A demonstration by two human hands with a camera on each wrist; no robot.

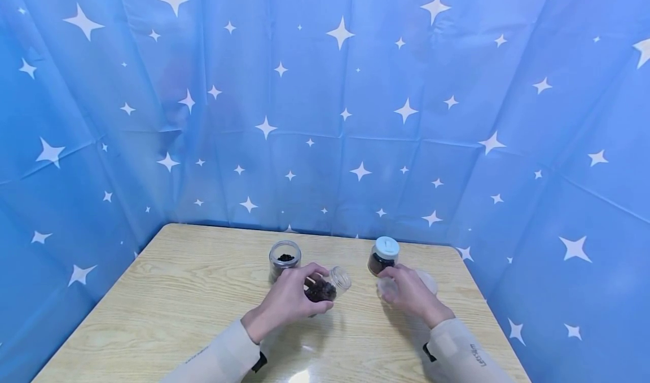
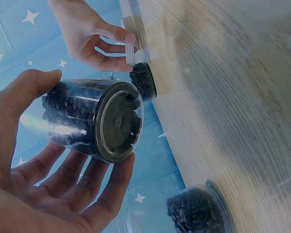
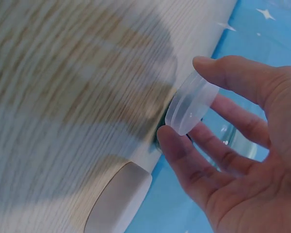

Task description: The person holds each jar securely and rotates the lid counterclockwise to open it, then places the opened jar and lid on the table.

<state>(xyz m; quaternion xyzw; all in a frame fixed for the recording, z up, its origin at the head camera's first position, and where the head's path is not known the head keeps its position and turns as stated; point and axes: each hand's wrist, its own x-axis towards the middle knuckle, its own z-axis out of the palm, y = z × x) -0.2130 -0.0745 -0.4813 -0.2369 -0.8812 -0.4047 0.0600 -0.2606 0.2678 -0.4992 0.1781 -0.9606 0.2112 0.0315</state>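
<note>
My left hand (image 1: 291, 301) grips a clear jar (image 2: 94, 119) partly filled with dark pieces, thumb on one side and fingers on the other. The jar is tilted, its uncovered mouth facing right in the head view. My right hand (image 1: 408, 293) pinches a translucent round lid (image 3: 191, 104) by its edge between thumb and fingers, just above the table. A whitish, lid-like piece (image 3: 119, 199) lies on the table beside that hand. Just behind the left hand stands a second clear jar (image 1: 276, 268), open on top, with dark bean-like pieces inside.
A jar with a light blue lid (image 1: 387, 247) and dark contents stands upright behind my right hand. The wooden table (image 1: 203, 293) ends at a blue star-patterned curtain (image 1: 315, 101) at the back and sides.
</note>
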